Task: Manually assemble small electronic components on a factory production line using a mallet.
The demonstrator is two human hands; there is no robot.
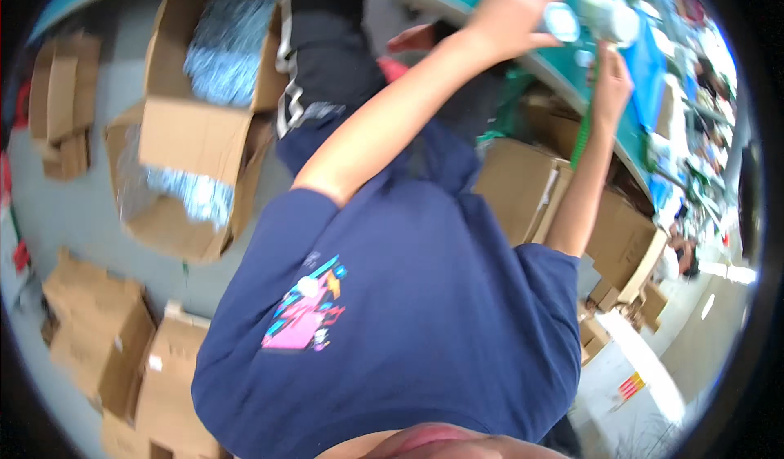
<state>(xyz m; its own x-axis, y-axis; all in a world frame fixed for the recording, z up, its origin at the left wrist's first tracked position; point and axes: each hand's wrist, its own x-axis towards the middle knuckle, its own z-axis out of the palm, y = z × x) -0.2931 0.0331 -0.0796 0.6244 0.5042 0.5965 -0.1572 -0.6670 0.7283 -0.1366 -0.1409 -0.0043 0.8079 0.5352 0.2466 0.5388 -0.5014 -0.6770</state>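
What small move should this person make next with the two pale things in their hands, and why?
Perhaps ease the left hand slightly toward the right hand, to line up the round pale-blue piece with the pale-green piece. Each hand appears to hold one, and a small gap shows between them; blur hides whether they fit together.

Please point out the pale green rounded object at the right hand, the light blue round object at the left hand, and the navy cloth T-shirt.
Pale green rounded object [606, 18]: head view, body's middle.
Light blue round object [562, 21]: head view, round face.
Navy cloth T-shirt [425, 296]: head view, chest.
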